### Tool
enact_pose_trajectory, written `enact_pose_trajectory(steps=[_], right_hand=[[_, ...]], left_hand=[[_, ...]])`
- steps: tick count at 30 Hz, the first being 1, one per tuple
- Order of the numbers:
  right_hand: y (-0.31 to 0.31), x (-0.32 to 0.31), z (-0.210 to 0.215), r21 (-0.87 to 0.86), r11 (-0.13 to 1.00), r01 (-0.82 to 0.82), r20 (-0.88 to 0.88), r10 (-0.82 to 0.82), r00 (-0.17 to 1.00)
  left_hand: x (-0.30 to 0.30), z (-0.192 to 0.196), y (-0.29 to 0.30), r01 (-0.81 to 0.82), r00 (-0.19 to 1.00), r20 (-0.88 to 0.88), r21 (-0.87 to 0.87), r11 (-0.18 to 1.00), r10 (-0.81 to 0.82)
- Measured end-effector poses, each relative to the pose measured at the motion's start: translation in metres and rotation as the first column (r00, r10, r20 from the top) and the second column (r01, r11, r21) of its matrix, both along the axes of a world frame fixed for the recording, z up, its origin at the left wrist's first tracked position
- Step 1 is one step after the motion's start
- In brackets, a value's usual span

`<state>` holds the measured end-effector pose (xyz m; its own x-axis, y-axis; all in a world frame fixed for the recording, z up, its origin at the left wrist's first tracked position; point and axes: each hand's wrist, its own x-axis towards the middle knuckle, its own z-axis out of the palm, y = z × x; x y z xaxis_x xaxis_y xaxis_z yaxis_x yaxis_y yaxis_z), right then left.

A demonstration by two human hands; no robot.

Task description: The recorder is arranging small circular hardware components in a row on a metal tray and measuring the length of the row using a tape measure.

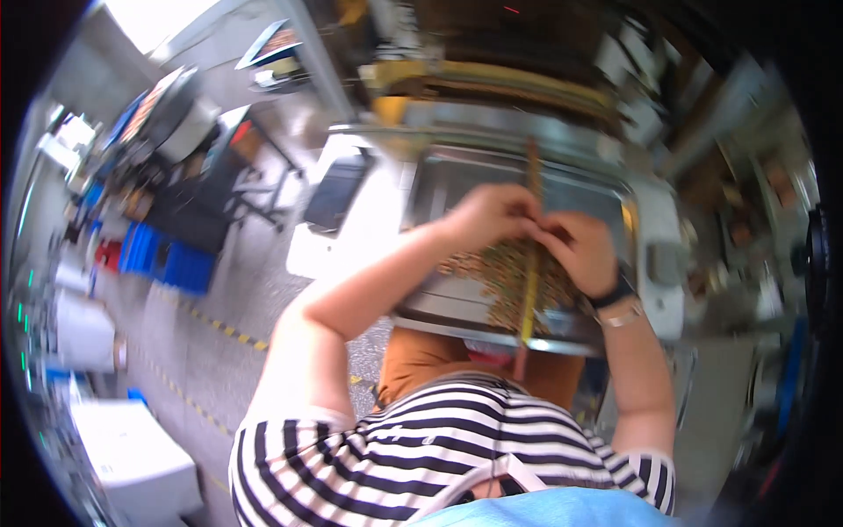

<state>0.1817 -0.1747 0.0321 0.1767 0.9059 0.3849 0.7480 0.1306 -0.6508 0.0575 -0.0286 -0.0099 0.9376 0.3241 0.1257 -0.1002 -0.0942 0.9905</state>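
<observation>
My left hand [493, 213] and my right hand [581, 250] meet over a metal tray [439, 309]. The fingertips of both are pinched together; anything between them is too small or blurred to make out. Below the hands, a pile of many small brownish and greenish pieces [502, 294] lies spread across the middle of the tray. A narrow yellow-brown strip [528, 307] runs from the tray's far side to its near edge, passing beneath my hands. A dark band and a lighter bracelet circle my right wrist.
The tray rests on a white tabletop [660, 303], with a flat black device [337, 190] left of it and a grey block [665, 263] to its right. Behind stands machinery with a yellow bar [492, 77]. Blue bins [167, 256] and a white box [132, 457] are at the left.
</observation>
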Motion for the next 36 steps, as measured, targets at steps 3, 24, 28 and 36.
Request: enact_pose_trajectory(steps=[3,24,28,36], right_hand=[[-0.013,0.007,-0.002,-0.148,0.989,-0.003,-0.122,-0.015,0.992],[-0.013,0.010,-0.024,-0.215,0.963,0.163,0.005,-0.166,0.986],[-0.010,0.008,-0.006,-0.128,0.976,0.174,0.140,-0.156,0.978],[-0.003,0.064,-0.020,-0.149,0.963,0.225,0.205,-0.192,0.960]], left_hand=[[0.006,0.004,0.000,-0.175,0.964,0.267,0.680,0.712,-0.018],[0.010,-0.017,0.004,-0.187,0.962,0.255,0.873,0.450,-0.094],[-0.012,0.020,0.008,-0.242,0.953,0.081,0.782,0.574,0.291],[-0.033,0.007,0.035,0.091,0.943,-0.218,0.896,0.434,0.251]])
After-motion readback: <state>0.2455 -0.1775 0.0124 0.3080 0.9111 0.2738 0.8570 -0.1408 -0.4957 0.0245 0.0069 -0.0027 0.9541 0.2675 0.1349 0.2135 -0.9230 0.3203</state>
